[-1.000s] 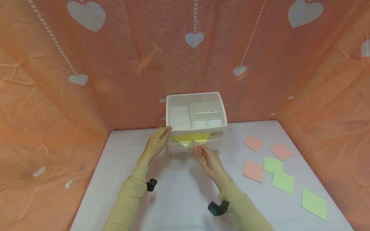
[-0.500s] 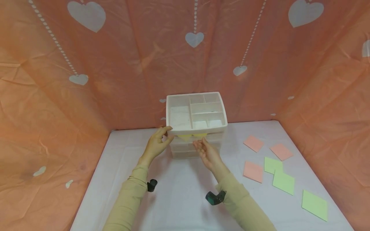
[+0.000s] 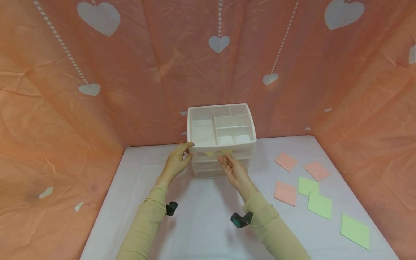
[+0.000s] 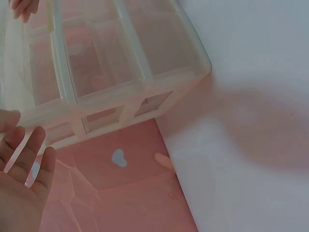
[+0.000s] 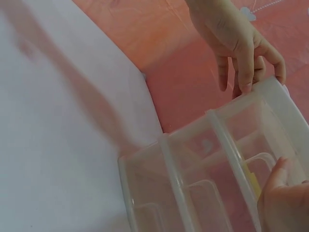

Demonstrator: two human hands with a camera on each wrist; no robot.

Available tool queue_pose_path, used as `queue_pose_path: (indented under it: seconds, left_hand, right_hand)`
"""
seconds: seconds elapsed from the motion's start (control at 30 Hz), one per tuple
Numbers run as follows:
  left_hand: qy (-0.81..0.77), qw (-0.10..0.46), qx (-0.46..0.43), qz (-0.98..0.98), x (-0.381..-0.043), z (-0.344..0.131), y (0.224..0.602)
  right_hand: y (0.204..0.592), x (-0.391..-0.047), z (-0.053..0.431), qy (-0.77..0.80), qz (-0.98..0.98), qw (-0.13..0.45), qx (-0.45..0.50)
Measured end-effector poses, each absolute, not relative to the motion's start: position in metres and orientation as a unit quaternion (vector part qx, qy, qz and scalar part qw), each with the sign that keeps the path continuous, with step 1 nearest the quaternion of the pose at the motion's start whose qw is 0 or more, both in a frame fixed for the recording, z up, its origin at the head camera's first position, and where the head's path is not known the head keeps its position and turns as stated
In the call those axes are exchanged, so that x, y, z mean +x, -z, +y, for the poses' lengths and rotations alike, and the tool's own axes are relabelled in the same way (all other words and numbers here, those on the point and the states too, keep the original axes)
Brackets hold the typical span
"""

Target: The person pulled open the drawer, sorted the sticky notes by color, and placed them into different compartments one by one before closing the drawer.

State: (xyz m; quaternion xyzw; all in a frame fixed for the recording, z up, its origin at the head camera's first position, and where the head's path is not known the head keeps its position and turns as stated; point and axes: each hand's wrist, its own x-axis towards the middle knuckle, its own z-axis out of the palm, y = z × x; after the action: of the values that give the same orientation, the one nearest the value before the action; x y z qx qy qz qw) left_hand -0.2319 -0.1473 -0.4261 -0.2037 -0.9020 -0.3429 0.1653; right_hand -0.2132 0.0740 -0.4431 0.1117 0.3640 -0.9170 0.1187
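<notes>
A white plastic drawer organizer [image 3: 221,146] with translucent drawers stands at the back of the table. Its top drawer [image 3: 214,154] sits nearly flush under the top tray, and yellow paper [image 3: 209,154] shows faintly inside. My left hand [image 3: 175,160] holds the organizer's front left corner; in the right wrist view, its index finger lies on the top edge and its thumb at the front. My right hand [image 3: 234,172] touches the top drawer's front with its fingertips, fingers relaxed, palm partly turned up. The right wrist view shows its thumb [image 5: 279,171] against that front.
Pink square notes [image 3: 286,193] and green square notes [image 3: 320,205] lie on the right side of the white table [image 3: 201,224]. Orange cloth with pale hearts [image 3: 162,72] hangs close behind and at both sides. Dividers split the organizer's top tray [image 3: 202,131].
The top drawer, earlier pulled out with yellow paper plainly in view, has slid inward under the tray. My right hand has moved slightly forward with it; my left hand stays at the corner.
</notes>
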Motion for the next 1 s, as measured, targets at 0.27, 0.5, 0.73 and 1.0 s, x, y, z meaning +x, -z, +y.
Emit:
queue_pose_path:
  seconds: [0.27, 0.5, 0.73, 1.0]
  left_hand:
    - [0.337, 0.176, -0.195, -0.904, -0.231, -0.146, 0.426]
    - [0.340, 0.183, -0.192, -0.902, -0.232, -0.145, 0.428]
    - [0.342, 0.176, -0.193, -0.903, -0.231, -0.146, 0.427]
    - [0.341, 0.182, -0.193, -0.902, -0.232, -0.145, 0.429]
  right_hand:
    - [0.453, -0.211, 0.079, 0.915, 0.363, 0.115, 0.134]
    - [0.465, -0.208, 0.080, 0.905, 0.366, 0.139, 0.165]
    - [0.477, -0.211, 0.077, 0.896, 0.371, 0.163, 0.183]
    - [0.482, -0.214, 0.078, 0.909, 0.338, 0.174, 0.172]
